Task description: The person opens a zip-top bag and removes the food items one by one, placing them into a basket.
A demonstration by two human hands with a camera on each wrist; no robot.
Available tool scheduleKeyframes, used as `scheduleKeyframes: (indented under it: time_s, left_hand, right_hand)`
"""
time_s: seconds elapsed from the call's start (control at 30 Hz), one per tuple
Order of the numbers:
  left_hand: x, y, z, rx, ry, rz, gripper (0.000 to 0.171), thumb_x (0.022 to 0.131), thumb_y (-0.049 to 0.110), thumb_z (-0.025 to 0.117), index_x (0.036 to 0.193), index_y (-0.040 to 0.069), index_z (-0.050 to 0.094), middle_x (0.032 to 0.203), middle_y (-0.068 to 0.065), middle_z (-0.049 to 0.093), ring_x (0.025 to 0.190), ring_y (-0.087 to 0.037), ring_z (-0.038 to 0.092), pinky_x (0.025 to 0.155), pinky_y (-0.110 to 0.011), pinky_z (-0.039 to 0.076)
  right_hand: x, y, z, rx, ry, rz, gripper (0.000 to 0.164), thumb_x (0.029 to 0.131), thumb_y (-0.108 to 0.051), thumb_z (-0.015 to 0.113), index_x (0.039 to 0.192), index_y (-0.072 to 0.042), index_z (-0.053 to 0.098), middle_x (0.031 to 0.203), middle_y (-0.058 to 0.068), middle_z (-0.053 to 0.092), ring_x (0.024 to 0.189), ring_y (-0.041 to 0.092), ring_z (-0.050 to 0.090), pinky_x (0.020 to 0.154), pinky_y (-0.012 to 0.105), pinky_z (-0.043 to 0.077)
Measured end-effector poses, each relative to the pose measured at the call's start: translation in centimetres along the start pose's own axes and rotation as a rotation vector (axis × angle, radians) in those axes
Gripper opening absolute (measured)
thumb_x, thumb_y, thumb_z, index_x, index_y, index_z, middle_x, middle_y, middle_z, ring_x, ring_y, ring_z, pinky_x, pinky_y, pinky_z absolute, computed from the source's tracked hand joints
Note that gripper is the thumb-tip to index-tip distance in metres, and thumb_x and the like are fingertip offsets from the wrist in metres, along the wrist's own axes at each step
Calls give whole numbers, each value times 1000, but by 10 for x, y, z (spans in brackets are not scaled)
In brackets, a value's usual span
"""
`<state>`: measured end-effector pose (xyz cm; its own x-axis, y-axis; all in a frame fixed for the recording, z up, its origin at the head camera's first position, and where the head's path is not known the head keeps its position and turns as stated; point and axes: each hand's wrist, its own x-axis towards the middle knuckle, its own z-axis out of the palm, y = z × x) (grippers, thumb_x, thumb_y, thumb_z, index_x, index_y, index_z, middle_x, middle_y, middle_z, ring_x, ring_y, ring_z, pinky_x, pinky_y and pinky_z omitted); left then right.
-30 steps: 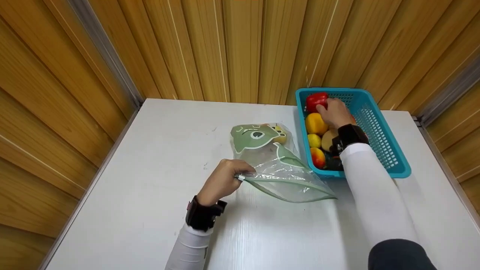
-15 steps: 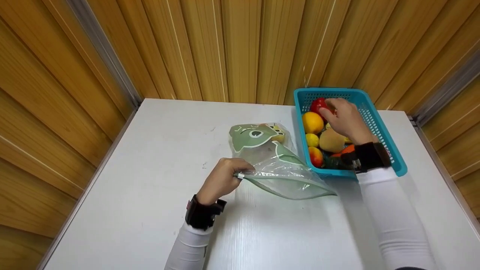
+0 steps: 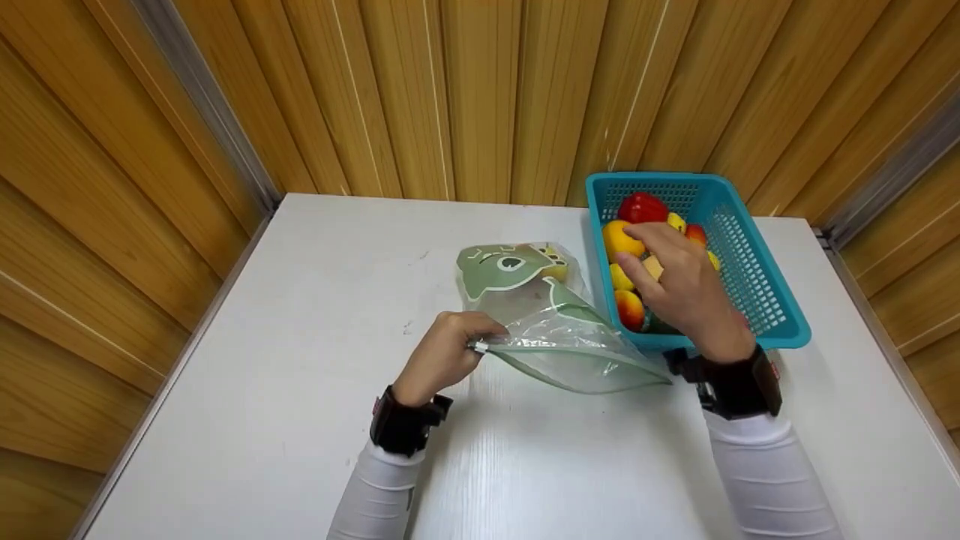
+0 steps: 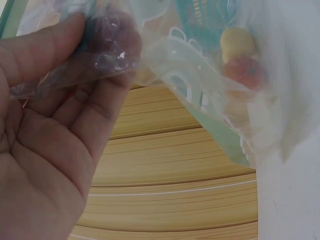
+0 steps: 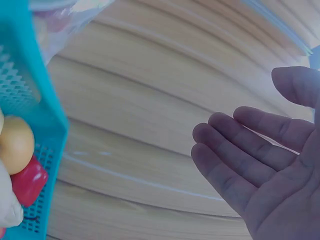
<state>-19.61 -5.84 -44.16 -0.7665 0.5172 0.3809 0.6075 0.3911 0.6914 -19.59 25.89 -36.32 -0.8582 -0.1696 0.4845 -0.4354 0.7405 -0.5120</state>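
Observation:
A clear zip bag (image 3: 589, 326) with a green cartoon print lies on the white table, its mouth towards me. My left hand (image 3: 450, 349) pinches the left end of the mouth, by the white slider. Through the plastic in the left wrist view, a yellow and red item (image 4: 240, 55) shows inside. My right hand (image 3: 686, 289) hovers with spread fingers over the near part of a teal basket (image 3: 776, 292), holding nothing. Under and around it in the basket are a red bell pepper (image 3: 642, 208), an orange (image 3: 619, 241), a lemon (image 3: 620, 277) and a red-yellow fruit (image 3: 628, 310).
The white table (image 3: 315, 315) meets wood-look panel walls (image 3: 480, 97) at the back and sides. Left of the basket, the bag's right side lies close to the basket wall. More produce is partly hidden beneath my right hand.
My right hand has let go of the red bell pepper, which stays in the basket, and has drawn back towards me with fingers opening. The left hand keeps its hold on the bag.

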Motion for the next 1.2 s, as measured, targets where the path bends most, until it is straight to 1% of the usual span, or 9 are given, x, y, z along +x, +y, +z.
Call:
scheduleKeyframes:
  time_s: [0.07, 0.13, 0.27, 0.33, 0.53, 0.7, 0.93, 1.1, 1.2]
  left_hand:
    - [0, 0, 0, -3, 3, -3, 38, 82, -24, 63, 97, 2, 86, 100, -11, 85, 97, -25, 82, 91, -43, 67]
    - [0, 0, 0, -4, 5, -2, 39, 82, -24, 62, 97, 2, 86, 99, -11, 85, 96, -25, 82, 91, -43, 67]
    - [0, 0, 0, -7, 2, -4, 40, 80, -25, 60, 96, 2, 86, 99, -12, 85, 96, -25, 82, 91, -43, 67]
    - [0, -1, 0, -10, 0, -6, 41, 80, -26, 60, 96, 1, 86, 99, -12, 85, 96, -25, 82, 91, -44, 67]
    - [0, -2, 1, -11, 1, -6, 43, 79, -26, 58, 96, 1, 86, 98, -12, 85, 96, -25, 81, 90, -44, 67]
    - [0, -2, 1, -9, 0, -4, 41, 80, -26, 59, 96, 1, 86, 98, -11, 85, 95, -25, 81, 90, -43, 67]
    - [0, -1, 0, 2, -6, 2, 38, 82, -23, 62, 95, 3, 86, 96, -10, 85, 93, -24, 80, 88, -41, 67]
    - [0, 0, -1, -1, 1, 4, 33, 85, -21, 65, 96, 3, 86, 97, -10, 85, 94, -24, 81, 89, -41, 67]
    - [0, 1, -1, 0, 5, 3, 32, 85, -21, 66, 95, 2, 86, 97, -11, 85, 94, -25, 81, 89, -41, 67]
  right_hand:
    - [-9, -8, 3, 1, 37, -38, 38, 103, -6, 72, 138, 9, 69, 138, 28, 73, 126, 46, 70, 110, 63, 57]
    - [-18, -14, 6, 15, 67, -59, 36, 101, -3, 74, 135, 8, 71, 135, 25, 75, 125, 44, 71, 115, 45, 59]
    - [-37, -27, 11, 56, 100, -90, 33, 97, 2, 76, 130, 5, 76, 130, 21, 79, 122, 41, 73, 116, 8, 43]
    - [-46, -32, 14, 88, 101, -109, 33, 95, 4, 77, 128, 4, 77, 127, 20, 80, 119, 40, 74, 113, 2, 38]
    - [-64, -43, 17, 167, 44, -178, 35, 90, 10, 80, 123, 0, 80, 119, 15, 81, 109, 29, 77, 106, 4, 48]
    - [-74, -50, 15, 178, -108, -222, 31, 92, 6, 80, 121, -5, 82, 117, 7, 82, 108, 23, 76, 105, 4, 48]
    - [-79, -51, 10, 156, -359, -254, 24, 102, -7, 76, 125, -8, 81, 120, 7, 82, 109, 27, 77, 98, 34, 67]
    - [-78, -55, 9, 133, -455, -236, 23, 105, -10, 72, 127, -7, 80, 122, 8, 82, 110, 28, 77, 97, 51, 66]
    - [-76, -59, 11, 99, -520, -210, 25, 107, -10, 70, 130, -7, 79, 124, 8, 82, 110, 28, 76, 99, 53, 66]
